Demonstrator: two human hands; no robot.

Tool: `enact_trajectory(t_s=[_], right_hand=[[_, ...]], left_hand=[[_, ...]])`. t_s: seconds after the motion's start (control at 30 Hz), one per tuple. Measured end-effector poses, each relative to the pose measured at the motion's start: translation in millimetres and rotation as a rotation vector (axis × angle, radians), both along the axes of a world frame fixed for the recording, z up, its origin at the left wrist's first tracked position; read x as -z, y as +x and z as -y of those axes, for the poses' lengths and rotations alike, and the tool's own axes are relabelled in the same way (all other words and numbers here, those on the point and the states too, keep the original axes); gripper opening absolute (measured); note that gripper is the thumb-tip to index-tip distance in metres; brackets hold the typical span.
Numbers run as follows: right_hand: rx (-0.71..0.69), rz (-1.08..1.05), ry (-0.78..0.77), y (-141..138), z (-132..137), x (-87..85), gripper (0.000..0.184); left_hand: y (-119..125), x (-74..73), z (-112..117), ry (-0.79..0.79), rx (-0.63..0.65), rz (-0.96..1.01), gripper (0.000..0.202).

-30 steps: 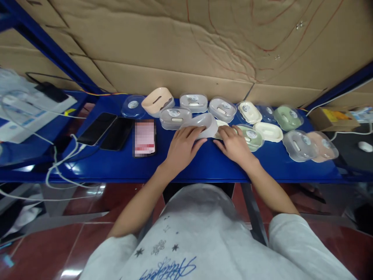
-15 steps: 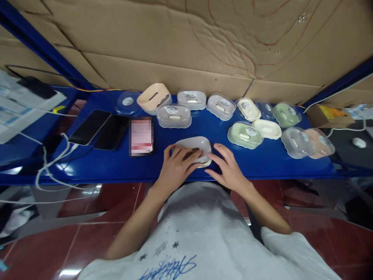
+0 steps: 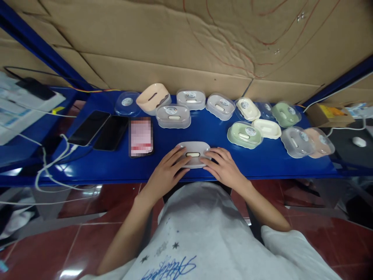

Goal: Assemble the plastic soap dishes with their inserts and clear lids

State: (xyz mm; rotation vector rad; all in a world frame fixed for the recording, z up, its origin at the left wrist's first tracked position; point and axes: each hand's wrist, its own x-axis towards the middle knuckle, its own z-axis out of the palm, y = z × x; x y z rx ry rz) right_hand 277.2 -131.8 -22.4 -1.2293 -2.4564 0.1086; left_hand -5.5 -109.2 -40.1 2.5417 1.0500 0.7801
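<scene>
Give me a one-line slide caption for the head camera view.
Left hand and right hand flank a grey soap dish on a blue shelf lined with more soap dishes.

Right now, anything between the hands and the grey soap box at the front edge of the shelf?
No. The left hand and the right hand already rest on the grey soap box, one at each end. The other soap boxes sit further back on the blue shelf, clear of it.
</scene>
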Motion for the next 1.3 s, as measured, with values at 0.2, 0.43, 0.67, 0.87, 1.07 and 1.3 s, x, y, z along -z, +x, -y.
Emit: enact_trajectory(t_s=[0.2,0.43,0.67,0.87,1.07,1.3], right_hand=[[0.096,-0.066,0.045,38.6,-21.9,-32.5,0.039],[0.731,0.013,-0.038,141.1,-151.9,-66.4,0.061],[0.960,0.032,-0.280,133.6,-200.5,-53.6,0.101],[0.501,-0.166,0.163,114.4,-126.7,-70.7,0.081],[-0.284,-0.151,-0.056,31.0,-44.9,-32.2,0.054],[-0.299,-0.034,-0.024,6.8,-36.8,-5.2,0.052]], left_hand=[[3.0,-2.3,0.0,-0.017,0.004,0.022,0.038],[10.7,-8.7,0.4,-0.075,-0.074,0.109,0.035],[9.8,-5.6,-3.8,-0.225,-0.073,0.140,0.036],[6.2,-5.8,-7.5,-0.354,-0.129,0.220,0.074],[4.4,-1.2,-9.7,-0.413,-0.142,0.267,0.107],[2.2,3.4,-10.4,-0.400,-0.118,0.261,0.103]])
